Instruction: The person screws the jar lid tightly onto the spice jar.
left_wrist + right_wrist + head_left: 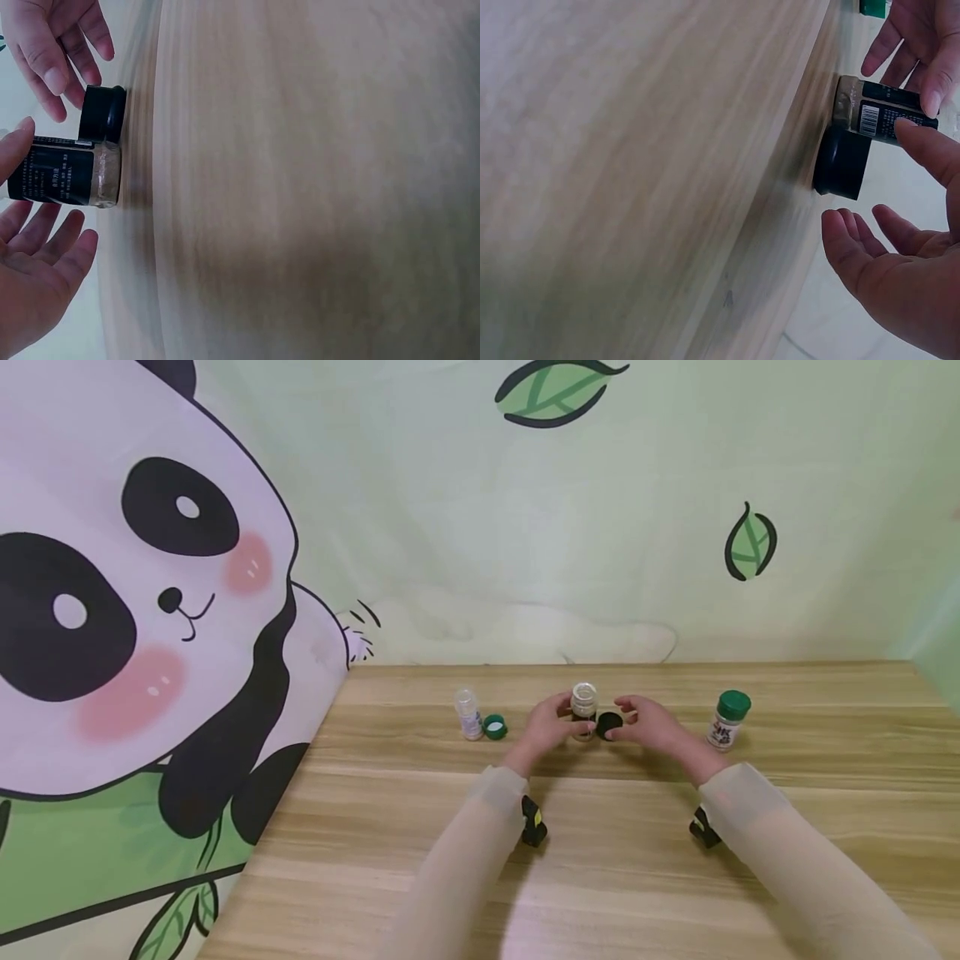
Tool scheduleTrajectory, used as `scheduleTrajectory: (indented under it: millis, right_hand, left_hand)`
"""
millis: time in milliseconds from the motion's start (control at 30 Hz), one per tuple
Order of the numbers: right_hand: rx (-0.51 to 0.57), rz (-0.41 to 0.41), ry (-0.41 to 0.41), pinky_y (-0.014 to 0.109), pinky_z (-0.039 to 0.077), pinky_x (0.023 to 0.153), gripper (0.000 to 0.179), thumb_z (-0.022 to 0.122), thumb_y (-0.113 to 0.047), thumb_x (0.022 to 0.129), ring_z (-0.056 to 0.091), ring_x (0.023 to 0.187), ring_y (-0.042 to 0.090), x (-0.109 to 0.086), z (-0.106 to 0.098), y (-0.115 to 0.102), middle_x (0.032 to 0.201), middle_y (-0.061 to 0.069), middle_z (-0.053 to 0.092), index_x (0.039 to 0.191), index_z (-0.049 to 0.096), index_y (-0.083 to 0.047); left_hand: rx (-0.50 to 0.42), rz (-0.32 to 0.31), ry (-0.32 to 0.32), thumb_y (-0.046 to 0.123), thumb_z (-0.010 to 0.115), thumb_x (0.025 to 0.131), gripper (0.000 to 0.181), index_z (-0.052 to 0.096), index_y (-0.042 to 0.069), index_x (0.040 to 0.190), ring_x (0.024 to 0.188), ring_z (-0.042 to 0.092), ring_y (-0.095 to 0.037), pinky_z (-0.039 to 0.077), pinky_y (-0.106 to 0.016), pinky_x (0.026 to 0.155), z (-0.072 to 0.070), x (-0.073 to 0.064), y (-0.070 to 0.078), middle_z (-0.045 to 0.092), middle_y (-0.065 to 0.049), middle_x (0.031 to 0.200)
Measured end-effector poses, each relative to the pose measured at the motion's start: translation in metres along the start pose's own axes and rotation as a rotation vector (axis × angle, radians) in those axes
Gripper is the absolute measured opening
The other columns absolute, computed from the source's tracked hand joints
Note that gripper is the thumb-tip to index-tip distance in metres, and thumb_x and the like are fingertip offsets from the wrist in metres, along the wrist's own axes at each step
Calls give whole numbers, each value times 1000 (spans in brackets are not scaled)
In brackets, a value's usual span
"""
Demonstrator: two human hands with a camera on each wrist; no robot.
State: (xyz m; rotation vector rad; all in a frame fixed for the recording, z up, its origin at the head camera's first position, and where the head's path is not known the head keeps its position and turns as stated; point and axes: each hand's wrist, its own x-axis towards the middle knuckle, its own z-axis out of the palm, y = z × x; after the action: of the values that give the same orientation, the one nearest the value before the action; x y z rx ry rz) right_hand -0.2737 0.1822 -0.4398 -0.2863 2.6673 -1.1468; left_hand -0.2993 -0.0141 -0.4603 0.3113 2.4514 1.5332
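An uncapped glass spice jar (584,712) with a black label stands upright on the table, brownish contents showing at its base in the left wrist view. My left hand (551,723) holds it loosely, thumb across the front and fingers at its left side. Close against the jar's right side sits a black cap (610,725). Beside that cap is my right hand (651,724), fingers spread and loosely bent, with a gap between the fingertips and the cap in the right wrist view (900,262). Nothing is held in the right hand.
To the left stand a small clear bottle (468,717) without a lid and a green cap (495,727) lying beside it. A green-capped shaker (727,720) stands beyond the right forearm. Behind the wooden table (600,860) hangs a panda-print cloth (450,527).
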Motion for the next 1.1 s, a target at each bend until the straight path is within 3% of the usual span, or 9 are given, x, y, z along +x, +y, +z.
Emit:
scheduleTrajectory:
  millis: [500,700,900,1100]
  right_hand:
    - [6,56,-31,57,48,107,72,74,-16,92,50,132,54,4,5,5,146,41,45,147,39,14]
    - [-3,57,-31,57,49,105,73,74,-16,91,51,131,54,5,5,7,146,41,45,147,38,14]
    - [5,55,-31,55,51,102,73,75,-14,90,51,131,54,6,5,5,146,41,45,147,38,15]
    - [1,50,-28,53,51,102,71,75,-12,90,52,130,53,7,6,6,144,41,47,145,40,16]
  left_hand:
    - [-12,-37,6,16,77,92,50,61,7,139,138,57,-31,44,-46,117,5,0,-1,63,-13,145]
    - [-19,-52,27,19,78,92,47,64,7,136,133,61,-29,48,-43,112,7,1,-3,67,-13,140]
    - [-8,-53,38,20,79,91,44,68,10,132,125,66,-25,53,-34,97,7,2,-4,70,-11,135]
    - [16,-67,44,20,79,91,43,69,11,132,124,66,-23,53,-34,98,8,1,-2,71,-10,134]
